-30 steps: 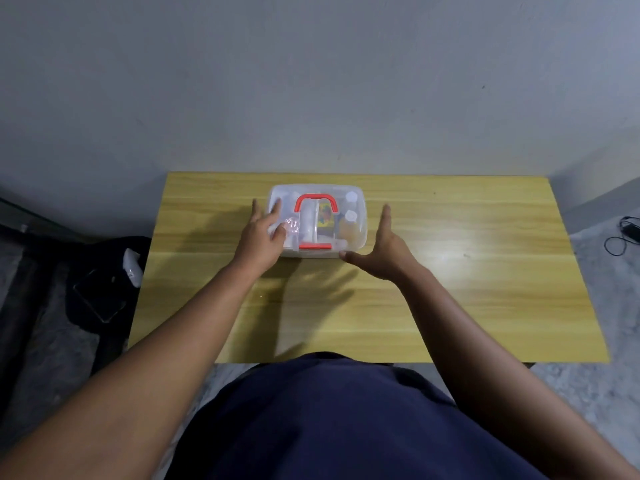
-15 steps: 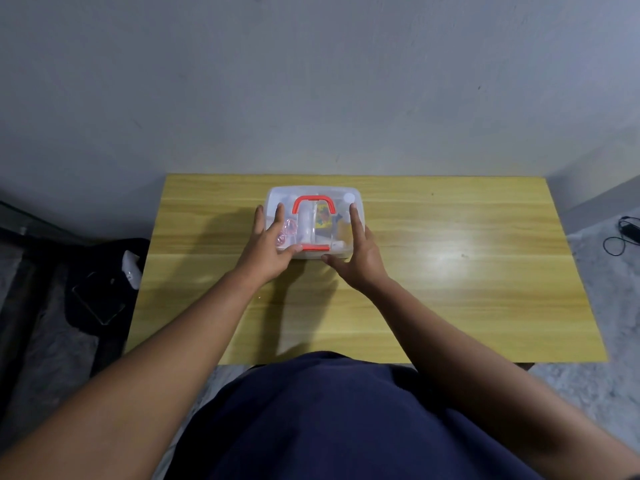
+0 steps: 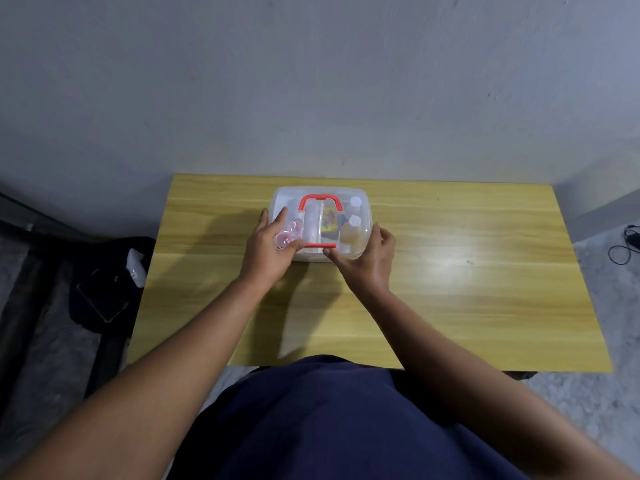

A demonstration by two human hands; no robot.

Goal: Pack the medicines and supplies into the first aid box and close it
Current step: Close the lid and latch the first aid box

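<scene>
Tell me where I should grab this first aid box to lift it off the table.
Take the red handle from above. It lies flat on the first aid box lid, arch toward the wall, so hooking fingers under that far bar should swing it upright. The rounded clear sides likely offer a poorer hold.

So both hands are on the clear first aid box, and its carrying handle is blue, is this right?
Not fully. The head view shows the handle is red, not blue. The rest holds: the left hand and the right hand are both on the first aid box.
</scene>
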